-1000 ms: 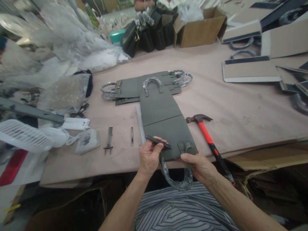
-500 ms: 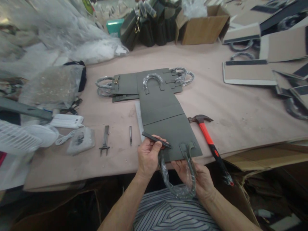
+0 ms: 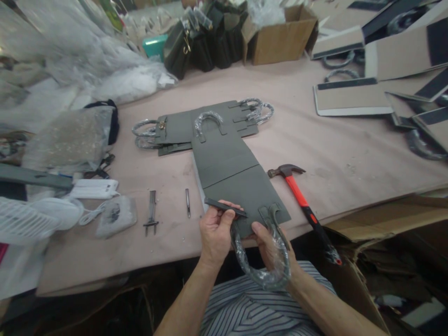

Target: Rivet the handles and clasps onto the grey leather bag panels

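Note:
A slim, dark, flat bar (image 3: 222, 206) is pinched in my left hand (image 3: 214, 233), its far end tilted up to the left and its near end at the lower part of the grey bag panel (image 3: 245, 191). My right hand (image 3: 271, 247) grips the panel's near edge, thumb on top and fingers hidden beneath. A plastic-wrapped handle (image 3: 257, 277) loops from that edge toward my body, in front of my right hand. At the far end of the panel lies another wrapped handle (image 3: 209, 116). More grey panels (image 3: 175, 128) with wrapped handles rest under it.
Right of the panel lies a claw hammer (image 3: 303, 203), its grip over the table edge. A forked metal tool (image 3: 151, 212) and a small metal rod (image 3: 188, 203) lie to the left, near a white fan (image 3: 28, 219). A cardboard box (image 3: 283, 39) and dark bags (image 3: 203, 44) stand behind.
My right thumb has come up onto the panel's near edge, where fingers lay beneath before. The left hand keeps the bar in nearly the same spot. The whole view has shifted slightly.

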Action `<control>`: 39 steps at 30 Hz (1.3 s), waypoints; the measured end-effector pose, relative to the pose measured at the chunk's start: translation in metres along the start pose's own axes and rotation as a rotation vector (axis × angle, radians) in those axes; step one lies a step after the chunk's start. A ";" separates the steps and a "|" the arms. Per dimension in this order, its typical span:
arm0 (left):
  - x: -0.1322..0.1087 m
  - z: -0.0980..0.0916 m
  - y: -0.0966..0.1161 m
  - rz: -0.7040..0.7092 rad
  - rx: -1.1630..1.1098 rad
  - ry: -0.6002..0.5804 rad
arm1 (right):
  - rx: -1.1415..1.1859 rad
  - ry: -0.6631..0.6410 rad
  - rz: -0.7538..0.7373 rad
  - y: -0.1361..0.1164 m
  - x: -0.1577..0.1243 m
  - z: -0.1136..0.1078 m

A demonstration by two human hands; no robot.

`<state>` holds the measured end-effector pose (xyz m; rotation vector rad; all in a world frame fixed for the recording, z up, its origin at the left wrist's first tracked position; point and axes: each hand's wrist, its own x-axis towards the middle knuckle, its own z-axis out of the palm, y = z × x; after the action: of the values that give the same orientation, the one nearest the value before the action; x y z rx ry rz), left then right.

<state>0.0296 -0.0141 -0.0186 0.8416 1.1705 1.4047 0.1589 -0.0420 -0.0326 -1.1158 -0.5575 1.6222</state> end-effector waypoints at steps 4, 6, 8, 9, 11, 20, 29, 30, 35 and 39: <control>0.000 0.002 0.001 -0.045 -0.017 0.027 | 0.127 0.018 -0.039 -0.011 0.002 0.013; 0.000 0.002 0.002 -0.063 -0.037 0.038 | 0.166 0.030 -0.017 -0.014 0.001 0.015; -0.001 0.002 0.002 -0.072 -0.056 0.047 | 0.189 0.038 -0.005 -0.016 0.001 0.016; -0.001 0.002 0.002 -0.072 -0.064 0.050 | 0.195 0.038 -0.002 -0.016 0.001 0.016; -0.001 0.002 0.002 -0.066 -0.071 0.053 | 0.203 0.027 0.000 -0.017 0.000 0.016; -0.006 0.009 0.007 -0.106 -0.053 0.130 | 0.257 -0.029 0.049 -0.014 0.000 0.008; -0.001 0.014 0.024 -0.306 -0.121 0.196 | 0.261 -0.057 0.044 -0.008 0.000 0.004; -0.001 0.014 0.025 -0.318 -0.128 0.200 | 0.262 -0.054 0.044 -0.008 0.000 0.004; -0.005 0.016 0.024 -0.266 -0.140 0.222 | 0.284 -0.072 0.042 -0.006 0.000 0.003; -0.009 0.017 0.021 -0.218 -0.172 0.258 | 0.290 -0.058 0.034 -0.005 0.001 0.003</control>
<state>0.0418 -0.0178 0.0067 0.4072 1.2719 1.4364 0.1582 -0.0387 -0.0280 -0.8700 -0.3276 1.7064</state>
